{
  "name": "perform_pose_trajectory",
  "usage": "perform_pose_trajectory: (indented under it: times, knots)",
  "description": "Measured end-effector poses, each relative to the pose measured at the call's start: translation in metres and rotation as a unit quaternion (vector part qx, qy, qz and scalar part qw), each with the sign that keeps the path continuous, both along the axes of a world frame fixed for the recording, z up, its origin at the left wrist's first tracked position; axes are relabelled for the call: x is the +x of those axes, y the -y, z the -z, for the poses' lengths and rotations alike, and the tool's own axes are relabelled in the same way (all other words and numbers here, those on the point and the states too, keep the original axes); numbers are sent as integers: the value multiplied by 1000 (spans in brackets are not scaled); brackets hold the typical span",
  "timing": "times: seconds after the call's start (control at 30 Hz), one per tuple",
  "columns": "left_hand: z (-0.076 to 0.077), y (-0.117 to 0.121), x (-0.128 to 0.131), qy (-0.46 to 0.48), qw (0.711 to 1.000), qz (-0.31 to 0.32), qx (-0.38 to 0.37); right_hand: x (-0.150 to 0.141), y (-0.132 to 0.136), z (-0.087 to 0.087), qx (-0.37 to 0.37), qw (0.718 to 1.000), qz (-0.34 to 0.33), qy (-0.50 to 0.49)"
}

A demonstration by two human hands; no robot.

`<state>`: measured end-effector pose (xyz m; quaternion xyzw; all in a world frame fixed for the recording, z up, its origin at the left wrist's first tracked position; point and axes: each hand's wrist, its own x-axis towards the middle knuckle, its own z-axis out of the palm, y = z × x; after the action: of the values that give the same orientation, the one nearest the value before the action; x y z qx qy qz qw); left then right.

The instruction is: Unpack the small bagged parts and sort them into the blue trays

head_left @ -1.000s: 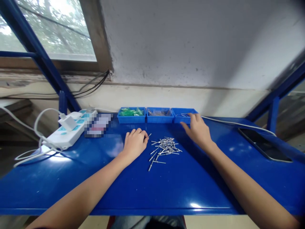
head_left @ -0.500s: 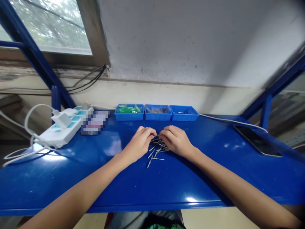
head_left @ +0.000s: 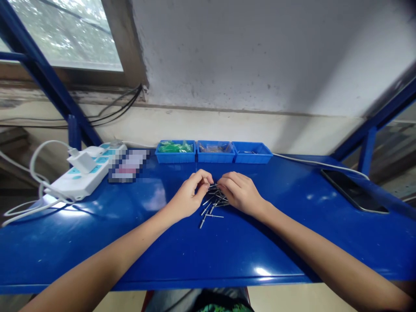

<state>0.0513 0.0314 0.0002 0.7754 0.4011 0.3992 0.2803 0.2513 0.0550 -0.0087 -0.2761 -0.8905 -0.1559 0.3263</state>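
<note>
And I've got the blue table (head_left: 182, 255) filling my lower view, a white power strip (head_left: 76, 184) lying along its left side. Three blue bins (head_left: 216, 159) line the back, the left one holding green packets (head_left: 175, 148). Now to the hands: the left hand (head_left: 191, 193) has thumb and forefinger curved, tips close together over the heap's far left; whether they're gripping a piece, I can't tell. The right hand (head_left: 240, 193) curls over the heap's right side, its fingertips partly hidden, grip unclear to me. Between them, silver rivets (head_left: 212, 207) lie jumbled on the table, two crossing at the near edge.
</note>
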Motion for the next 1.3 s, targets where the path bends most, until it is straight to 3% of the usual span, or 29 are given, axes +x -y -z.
perform_pose_trajectory:
  times: [0.3, 0.53, 0.67, 0.73, 0.8, 0.87, 0.93, 1.0, 1.1, 1.2, 1.3]
  knots:
    - [-3, 1, -3, -85, 989, -58, 102, -1, 5, -5, -25, 1000, 0, -17]
    - [-8, 3, -1, -124, 988, -50, 74, -3, 11, -7, -10, 1000, -11, -6]
    - [-6, -2, -5, -157, 985, -49, 55, 15, 1, -21, 73, 995, -4, -67]
    - [-2, -6, -8, -201, 977, -57, 50, 34, -12, -32, 127, 980, 60, -142]
    - [4, -10, -10, -255, 963, -65, 54, 56, -28, -39, 133, 956, 185, -185]
    - [8, -11, -10, -296, 951, -74, 61, 74, -41, -38, 70, 940, 298, -150]
    - [11, -11, -8, -314, 944, -80, 68, 81, -46, -28, -2, 935, 344, -88]
    - [11, -9, -6, -318, 941, -85, 80, 76, -43, -16, -55, 946, 316, -51]
    - [8, -9, -5, -304, 943, -104, 89, 46, -27, -4, -100, 977, 188, -32]
    - [3, -12, -8, -258, 954, -127, 90, 14, -9, -3, -109, 991, 76, -3]
    - [-1, -12, -9, -216, 966, -103, 102, -1, 1, -5, -89, 995, 38, 11]
